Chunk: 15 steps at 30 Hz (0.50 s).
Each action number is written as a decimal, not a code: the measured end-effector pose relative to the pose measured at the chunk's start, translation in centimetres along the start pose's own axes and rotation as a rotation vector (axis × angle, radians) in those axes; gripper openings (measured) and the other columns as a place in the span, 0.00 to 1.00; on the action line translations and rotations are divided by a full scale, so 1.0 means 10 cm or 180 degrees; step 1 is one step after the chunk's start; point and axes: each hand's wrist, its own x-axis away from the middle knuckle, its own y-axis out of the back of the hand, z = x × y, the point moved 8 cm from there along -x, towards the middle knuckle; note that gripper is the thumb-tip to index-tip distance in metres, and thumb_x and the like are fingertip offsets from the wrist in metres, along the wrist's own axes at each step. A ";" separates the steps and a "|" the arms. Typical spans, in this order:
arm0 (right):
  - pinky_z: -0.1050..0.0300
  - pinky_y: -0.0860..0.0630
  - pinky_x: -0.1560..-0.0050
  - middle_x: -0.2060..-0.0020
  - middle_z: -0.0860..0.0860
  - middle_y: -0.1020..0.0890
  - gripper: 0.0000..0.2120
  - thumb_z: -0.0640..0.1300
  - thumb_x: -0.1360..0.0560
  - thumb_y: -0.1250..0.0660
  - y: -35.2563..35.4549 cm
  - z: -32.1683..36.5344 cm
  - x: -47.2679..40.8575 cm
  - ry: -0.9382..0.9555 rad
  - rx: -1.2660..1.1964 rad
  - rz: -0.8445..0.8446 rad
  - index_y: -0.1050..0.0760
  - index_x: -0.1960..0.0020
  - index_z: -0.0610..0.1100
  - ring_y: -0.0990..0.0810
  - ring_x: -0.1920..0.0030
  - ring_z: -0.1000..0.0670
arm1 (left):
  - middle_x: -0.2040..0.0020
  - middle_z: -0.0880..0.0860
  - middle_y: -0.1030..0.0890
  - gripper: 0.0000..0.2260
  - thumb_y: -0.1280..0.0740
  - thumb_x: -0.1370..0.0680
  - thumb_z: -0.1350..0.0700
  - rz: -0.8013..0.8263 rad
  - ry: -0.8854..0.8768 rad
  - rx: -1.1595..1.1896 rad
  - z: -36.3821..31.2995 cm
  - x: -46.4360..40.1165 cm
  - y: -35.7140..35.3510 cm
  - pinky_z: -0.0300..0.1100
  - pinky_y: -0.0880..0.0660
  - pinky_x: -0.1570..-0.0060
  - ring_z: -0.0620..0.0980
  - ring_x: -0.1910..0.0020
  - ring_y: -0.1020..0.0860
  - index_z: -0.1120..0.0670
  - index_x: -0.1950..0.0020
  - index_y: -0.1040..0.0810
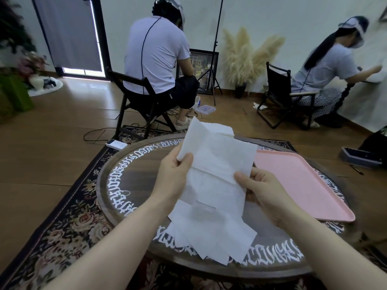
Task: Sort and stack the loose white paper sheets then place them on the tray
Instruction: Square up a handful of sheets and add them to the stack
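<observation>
Left hand [176,174]: fingers curled round the left edge of the held sheets [211,164], thumb on top. Right hand [261,189]: thumb pinching the sheets' right edge, fingers behind. Sheets: white, thin, soft-creased, several overlapped and uneven, raised tilted above the bench [129,185]. Loose pile [209,233] of the same white sheets lies fanned on the bench, below the held ones, at the near rim. Tray [303,185]: pink, on the bench, just right of the held sheets, nothing on the part seen. Bench: round, dark wood, a ring of white ornate lettering round its rim; not readable. No brands legible.
</observation>
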 end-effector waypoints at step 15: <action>0.55 0.18 0.64 0.59 0.46 0.13 0.11 0.42 0.19 0.38 0.09 -0.04 -0.01 -0.0041 -0.0179 -0.0314 0.17 0.54 0.41 0.15 0.63 0.49 | 0.58 0.56 0.22 0.12 0.36 0.18 0.51 -0.0579 0.0478 0.0255 0.14 0.00 0.02 0.46 0.28 0.55 0.52 0.58 0.24 0.59 0.55 0.26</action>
